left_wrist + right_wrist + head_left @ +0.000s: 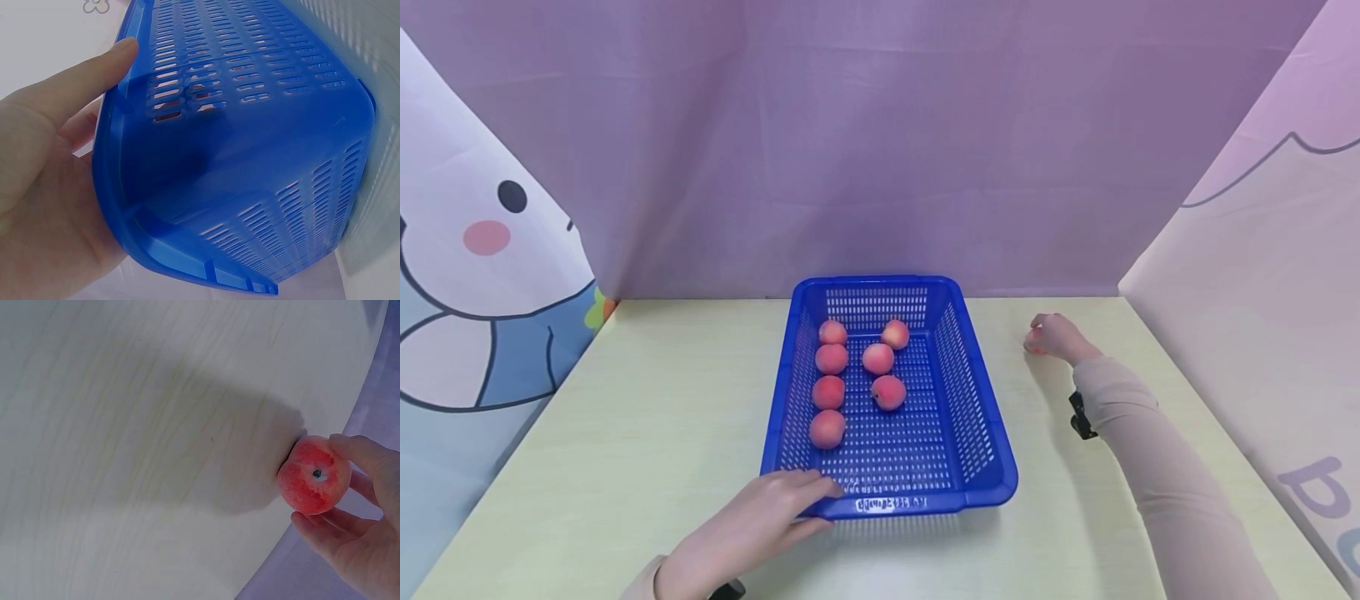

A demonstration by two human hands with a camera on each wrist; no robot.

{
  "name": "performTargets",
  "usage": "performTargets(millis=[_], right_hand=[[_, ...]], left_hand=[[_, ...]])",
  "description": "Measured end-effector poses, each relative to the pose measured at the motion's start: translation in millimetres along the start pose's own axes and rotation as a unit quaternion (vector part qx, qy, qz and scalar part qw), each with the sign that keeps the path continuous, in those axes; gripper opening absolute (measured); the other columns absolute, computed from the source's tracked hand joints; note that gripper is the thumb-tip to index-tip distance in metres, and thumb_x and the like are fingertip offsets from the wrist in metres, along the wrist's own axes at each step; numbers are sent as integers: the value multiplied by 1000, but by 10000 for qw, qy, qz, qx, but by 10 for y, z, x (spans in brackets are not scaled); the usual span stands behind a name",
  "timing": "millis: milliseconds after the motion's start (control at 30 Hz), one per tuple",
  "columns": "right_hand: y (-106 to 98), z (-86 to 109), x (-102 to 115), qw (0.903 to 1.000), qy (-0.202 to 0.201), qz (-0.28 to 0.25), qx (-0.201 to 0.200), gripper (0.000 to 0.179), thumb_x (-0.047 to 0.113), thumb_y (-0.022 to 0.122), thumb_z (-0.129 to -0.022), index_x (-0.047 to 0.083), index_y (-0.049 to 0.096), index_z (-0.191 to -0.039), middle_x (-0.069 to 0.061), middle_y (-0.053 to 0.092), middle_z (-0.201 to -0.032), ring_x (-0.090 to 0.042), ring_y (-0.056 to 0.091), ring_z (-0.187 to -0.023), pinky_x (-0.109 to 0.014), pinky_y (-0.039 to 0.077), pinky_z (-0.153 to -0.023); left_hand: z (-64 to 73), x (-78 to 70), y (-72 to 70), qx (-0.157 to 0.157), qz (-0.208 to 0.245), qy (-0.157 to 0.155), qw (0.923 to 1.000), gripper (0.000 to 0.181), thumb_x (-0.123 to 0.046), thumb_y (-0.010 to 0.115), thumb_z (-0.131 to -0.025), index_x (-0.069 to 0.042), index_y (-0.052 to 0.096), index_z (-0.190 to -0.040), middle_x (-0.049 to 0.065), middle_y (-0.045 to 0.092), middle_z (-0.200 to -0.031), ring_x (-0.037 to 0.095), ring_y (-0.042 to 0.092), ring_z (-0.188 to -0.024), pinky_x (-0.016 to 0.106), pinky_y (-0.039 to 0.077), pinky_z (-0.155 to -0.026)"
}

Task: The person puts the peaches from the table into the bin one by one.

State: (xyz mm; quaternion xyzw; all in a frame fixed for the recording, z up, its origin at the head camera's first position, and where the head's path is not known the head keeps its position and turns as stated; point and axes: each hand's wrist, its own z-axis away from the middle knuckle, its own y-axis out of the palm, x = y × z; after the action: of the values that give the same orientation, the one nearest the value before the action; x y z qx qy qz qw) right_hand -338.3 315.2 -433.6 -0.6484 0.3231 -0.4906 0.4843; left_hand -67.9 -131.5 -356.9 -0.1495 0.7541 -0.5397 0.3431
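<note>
A blue plastic basket (pixel 887 502) stands mid-table, with several peaches inside. A column of peaches (pixel 827 429) lines its left side, and three more, including a peach (pixel 888 392), lie to their right. My left hand (pixel 767 512) grips the basket's near left corner; in the left wrist view the thumb lies over the rim (pixel 112 162), fingers beneath. Off to the basket's right, my right hand (pixel 1056 337) holds one peach (pixel 314 475) between thumb and fingers, close over the table near its far edge. Its stem end faces the wrist camera.
The pale wood-grain table (pixel 685 383) extends on both sides of the basket. A purple cloth (pixel 880 150) hangs behind it. Printed panels stand at the left and right, the left one with a cartoon figure (pixel 490 217).
</note>
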Motion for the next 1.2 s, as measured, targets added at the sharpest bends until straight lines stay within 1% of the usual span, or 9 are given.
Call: performTargets(millis=[133,167,200,233,300,400,433,733,1200], right_hand=[[557,-420,-941,9977,-469,71,-485,41,32,58,-71,-3,60,-92,-14,63,-77,-32,56,-73,-37,45,-70],[674,-502,-1128,9962,-588,190,-614,41,36,59,-71,0,61,-91,-11,63,-75,-30,56,-71,-34,45,-68],[683,-512,-1147,9962,-588,219,-611,41,36,59,-71,0,61,-91,-11,63,-76,-30,56,-72,-33,45,-68],[623,-465,-1045,9964,-556,244,-589,40,34,59,-72,-1,61,-91,-12,63,-77,-32,57,-73,-35,45,-69],[363,-258,-607,9983,-408,216,-367,37,25,58,-74,-6,59,-94,-18,63,-81,-36,56,-78,-40,45,-73],[-113,103,195,9999,-18,158,21,35,8,55,-72,-15,55,-97,-28,60,-88,-40,55,-82,-47,43,-79],[-187,167,325,9999,-4,148,30,35,6,53,-72,-17,54,-98,-29,59,-88,-39,54,-81,-47,43,-79],[-279,188,416,9996,-129,238,83,34,4,56,-73,-18,53,-99,-31,58,-91,-45,53,-87,-49,42,-81],[-444,156,558,9990,-381,250,-10,31,2,49,-74,-18,53,-98,-31,58,-92,-44,53,-87,-48,42,-81]], left_hand=[[1,-3,-3,26,65,-51,10000,20,-30,58,-85,-15,61,-98,-9,60,-88,4,56,-79,22,49,-69],[1,-3,-2,29,71,-65,9999,20,-31,57,-85,-15,61,-98,-9,61,-88,4,56,-79,22,49,-69],[2,-4,0,17,64,-71,10000,21,-31,57,-85,-15,61,-98,-9,61,-88,4,57,-79,22,49,-69],[3,-5,-1,5,60,-66,10000,21,-31,57,-85,-15,61,-98,-8,61,-88,4,57,-79,22,49,-69],[3,-5,3,24,51,-111,9999,22,-32,57,-85,-14,61,-98,-8,61,-89,5,57,-80,22,49,-70],[2,-8,2,57,45,-133,9999,23,-32,56,-86,-14,61,-99,-8,61,-89,6,58,-80,23,49,-70],[3,-9,0,64,46,-126,9999,23,-32,56,-86,-14,61,-99,-8,61,-89,6,58,-80,23,49,-70],[1,-13,-18,11,-6,-61,10000,18,-28,59,-84,-15,61,-97,-8,61,-88,6,57,-79,23,49,-69],[-13,-14,-33,318,121,-372,9987,25,-33,56,-85,-15,61,-101,-7,62,-92,6,58,-83,24,49,-72]])
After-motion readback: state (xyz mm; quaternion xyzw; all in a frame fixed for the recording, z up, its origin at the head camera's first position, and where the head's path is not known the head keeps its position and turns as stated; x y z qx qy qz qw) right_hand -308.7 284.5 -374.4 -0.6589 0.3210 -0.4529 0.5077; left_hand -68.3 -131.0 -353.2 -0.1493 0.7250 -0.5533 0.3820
